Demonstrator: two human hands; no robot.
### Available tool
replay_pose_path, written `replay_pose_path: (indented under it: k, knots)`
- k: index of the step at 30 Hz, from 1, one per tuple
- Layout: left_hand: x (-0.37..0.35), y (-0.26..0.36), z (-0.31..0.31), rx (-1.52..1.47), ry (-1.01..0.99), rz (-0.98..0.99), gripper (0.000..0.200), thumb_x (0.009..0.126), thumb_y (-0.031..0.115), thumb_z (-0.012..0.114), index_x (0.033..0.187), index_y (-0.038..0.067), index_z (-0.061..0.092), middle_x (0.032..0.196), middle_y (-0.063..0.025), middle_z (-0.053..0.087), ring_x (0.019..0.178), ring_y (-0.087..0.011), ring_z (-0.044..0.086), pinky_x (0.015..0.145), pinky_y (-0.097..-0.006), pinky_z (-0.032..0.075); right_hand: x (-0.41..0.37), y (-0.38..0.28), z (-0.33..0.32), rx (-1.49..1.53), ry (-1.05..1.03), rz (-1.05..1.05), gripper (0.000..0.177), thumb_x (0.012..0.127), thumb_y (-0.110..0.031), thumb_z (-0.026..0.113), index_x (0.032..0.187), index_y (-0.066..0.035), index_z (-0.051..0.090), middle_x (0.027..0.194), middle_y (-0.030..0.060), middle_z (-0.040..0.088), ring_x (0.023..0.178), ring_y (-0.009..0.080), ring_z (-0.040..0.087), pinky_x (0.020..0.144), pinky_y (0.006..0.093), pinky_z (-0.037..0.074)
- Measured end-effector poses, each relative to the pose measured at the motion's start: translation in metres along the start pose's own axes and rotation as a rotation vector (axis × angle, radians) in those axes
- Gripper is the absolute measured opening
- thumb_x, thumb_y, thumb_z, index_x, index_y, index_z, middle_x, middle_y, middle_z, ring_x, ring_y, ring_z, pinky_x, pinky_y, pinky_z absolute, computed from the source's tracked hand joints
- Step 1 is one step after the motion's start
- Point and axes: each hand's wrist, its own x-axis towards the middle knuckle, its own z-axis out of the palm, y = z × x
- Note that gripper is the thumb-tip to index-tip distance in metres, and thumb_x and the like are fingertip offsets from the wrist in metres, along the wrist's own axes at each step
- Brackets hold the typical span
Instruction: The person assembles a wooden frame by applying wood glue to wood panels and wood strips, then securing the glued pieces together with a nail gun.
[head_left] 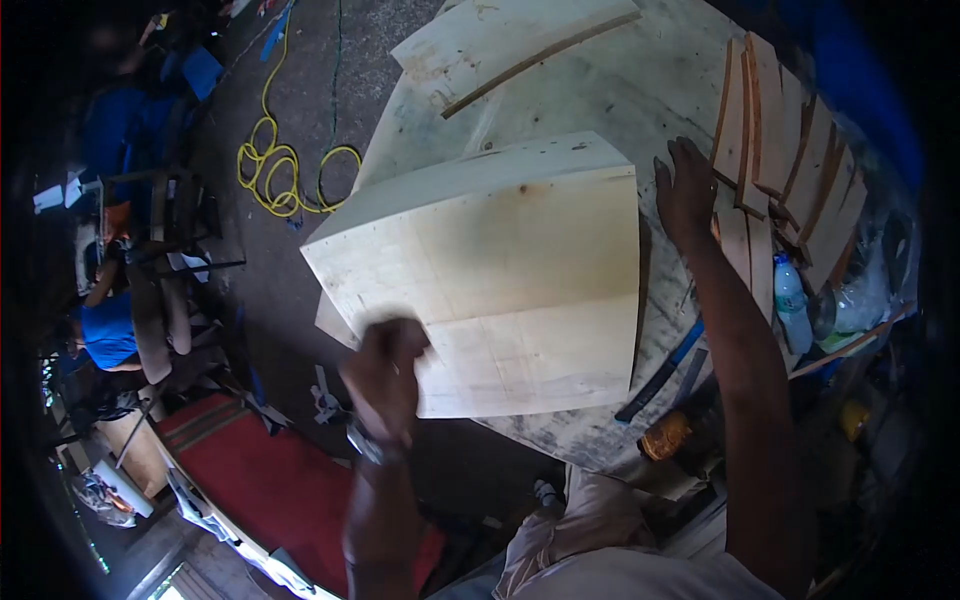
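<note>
Left hand [385, 372] — near edge of box [530, 285]

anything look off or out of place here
Mainly the yellow cord, lying in loose, untidy loops on the floor. The wooden box also sits askew on the table, and its near left corner seems to overhang the edge, though the angle makes that uncertain. I see no clear spill.

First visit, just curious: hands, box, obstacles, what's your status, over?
Left hand blurred by box, grip unclear. Right hand open, between box and slats. Box on table. Slats crowd right hand.
</note>
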Motion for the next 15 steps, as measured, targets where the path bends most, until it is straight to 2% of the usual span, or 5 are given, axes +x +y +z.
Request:
replay_pose_path:
  k: [3, 5, 8, 11, 15]
  knots:
    - [0.134, 0.044, 0.027, -0.114, -0.036, 0.165, 0.036, 0.094, 0.026, 0.057, 0.108, -0.007, 0.058, 0.092, -0.0141, 0.069, 0.080, -0.0185, 0.066, 0.070, -0.0300, 0.053, -0.005, -0.003, -0.001, 0.009, -0.002, 0.067, 0.040, 0.091, -0.023, 0.057, 0.128, -0.009, 0.052, 0.136, 0.0102, 0.049, 0.128, 0.0288, 0.043, 0.104, 0.0469, 0.034]
    - [0.211, 0.055, 0.059, -0.315, -0.202, -0.122, 0.049, 0.089, 0.032, 0.064, 0.118, -0.006, 0.052, 0.106, -0.0165, 0.065, 0.093, -0.0272, 0.065, 0.080, -0.0344, 0.053, -0.003, -0.003, -0.004, 0.021, -0.005, 0.096, 0.042, 0.090, -0.023, 0.058, 0.129, -0.010, 0.052, 0.136, 0.0101, 0.050, 0.127, 0.0288, 0.044, 0.104, 0.0472, 0.034]
    - [0.273, 0.073, 0.114, 0.839, 0.032, 0.565, 0.067, 0.080, 0.036, 0.073, 0.126, -0.005, 0.045, 0.119, -0.0221, 0.057, 0.108, -0.0349, 0.058, 0.094, -0.0421, 0.047, -0.009, 0.014, 0.004, 0.151, 0.039, 0.097, 0.045, 0.086, -0.024, 0.061, 0.128, -0.010, 0.053, 0.136, 0.0101, 0.051, 0.126, 0.0289, 0.045, 0.103, 0.0472, 0.034]
    - [0.326, 0.099, 0.158, 0.767, -0.125, 0.697, 0.087, 0.069, 0.043, 0.082, 0.129, -0.004, 0.041, 0.131, -0.0251, 0.047, 0.123, -0.0387, 0.046, 0.104, -0.0459, 0.038, -0.005, 0.015, -0.001, 0.197, 0.095, 0.101, 0.046, 0.083, -0.024, 0.063, 0.126, -0.009, 0.055, 0.134, 0.0103, 0.052, 0.125, 0.0288, 0.046, 0.102, 0.0465, 0.034]
    - [0.394, 0.098, 0.198, 0.908, -0.045, 0.587, 0.118, 0.053, 0.052, 0.088, 0.139, -0.006, 0.032, 0.143, -0.0275, 0.037, 0.135, -0.0392, 0.034, 0.111, -0.0431, 0.032, 0.001, 0.020, -0.011, 0.251, 0.057, 0.129, 0.046, 0.082, -0.026, 0.065, 0.123, -0.007, 0.056, 0.131, 0.0095, 0.054, 0.123, 0.0270, 0.048, 0.102, 0.0443, 0.033]
